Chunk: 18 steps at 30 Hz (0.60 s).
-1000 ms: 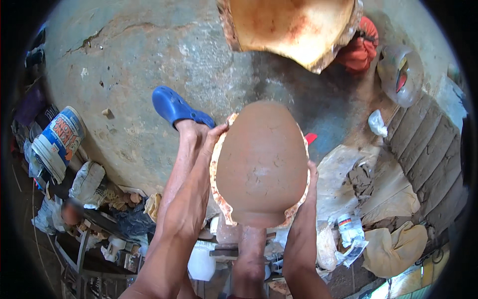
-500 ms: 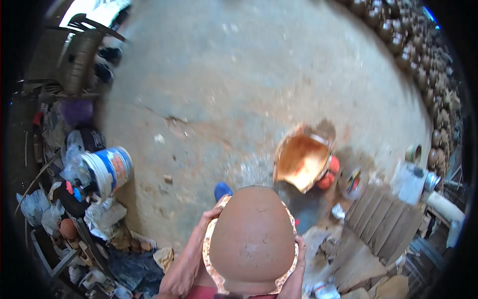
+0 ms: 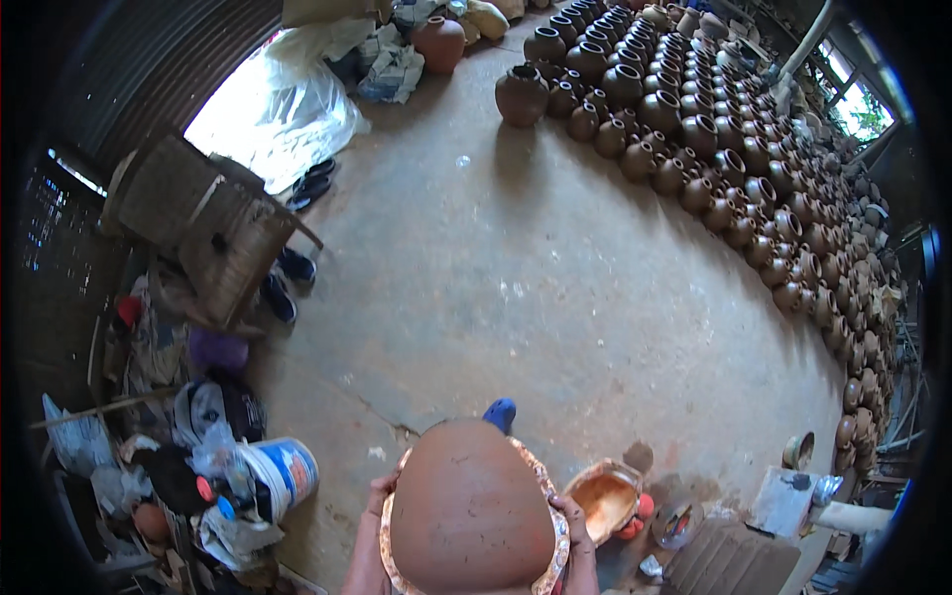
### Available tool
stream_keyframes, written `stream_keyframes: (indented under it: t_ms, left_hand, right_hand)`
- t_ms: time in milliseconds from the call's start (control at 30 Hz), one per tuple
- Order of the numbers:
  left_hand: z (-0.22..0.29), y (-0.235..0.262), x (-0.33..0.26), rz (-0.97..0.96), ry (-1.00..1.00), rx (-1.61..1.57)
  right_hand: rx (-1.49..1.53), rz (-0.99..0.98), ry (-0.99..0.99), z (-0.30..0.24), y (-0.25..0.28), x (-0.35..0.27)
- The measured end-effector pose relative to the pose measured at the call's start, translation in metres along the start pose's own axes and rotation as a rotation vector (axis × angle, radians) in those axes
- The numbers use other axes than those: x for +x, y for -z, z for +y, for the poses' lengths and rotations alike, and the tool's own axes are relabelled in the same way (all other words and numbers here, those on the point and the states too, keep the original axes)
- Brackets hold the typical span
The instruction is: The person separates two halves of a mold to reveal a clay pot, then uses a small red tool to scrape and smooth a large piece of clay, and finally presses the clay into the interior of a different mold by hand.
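Note:
A brown clay pot (image 3: 471, 506) lies in a pale, rough-edged mould half (image 3: 389, 555) held in front of my body. My left hand (image 3: 380, 493) grips the mould's left rim, and my right hand (image 3: 575, 526) is wrapped round its right rim. Parts of the fingers are hidden beneath the mould. Another hollow mould half (image 3: 602, 499), orange-tan inside, rests on the floor just beyond my right hand, with red objects (image 3: 640, 518) against its side. The tip of a blue shoe (image 3: 500, 413) shows past the pot.
Rows of brown pots (image 3: 684, 119) line the far and right side, with one larger pot (image 3: 522, 96) at their near end. To the left stand a wooden chair (image 3: 198, 233) and a white-and-blue bucket (image 3: 283, 476). Folded cardboard (image 3: 729, 565) lies at lower right.
My view has lifted, bringing the rows of pots and the doorway into sight. Both hands still hold the mould with the pot, and a blue shoe shows further forward.

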<state>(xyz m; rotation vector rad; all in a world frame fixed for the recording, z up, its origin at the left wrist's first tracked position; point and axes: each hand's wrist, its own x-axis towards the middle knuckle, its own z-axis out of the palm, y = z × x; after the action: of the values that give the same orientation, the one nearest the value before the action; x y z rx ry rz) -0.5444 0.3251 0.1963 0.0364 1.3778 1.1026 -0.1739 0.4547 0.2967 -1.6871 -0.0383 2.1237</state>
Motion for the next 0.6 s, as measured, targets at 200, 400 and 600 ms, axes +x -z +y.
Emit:
stream_keyframes:
  t_ms: [200,400,600]
  left_hand:
    - [0.043,0.02,0.07,0.19,-0.165,0.329]
    - [0.184,-0.092,0.173,0.126,0.233,-0.459]
    - [0.378,-0.215,0.314,0.077,0.308,-0.107]
  right_hand:
    - [-0.109,0.036,-0.151,-0.135,-0.11,0.035]
    - [-0.085,0.12,-0.119,-0.265,-0.166,0.086]
    - [-0.006,0.11,-0.094,-0.397,-0.231,0.163]
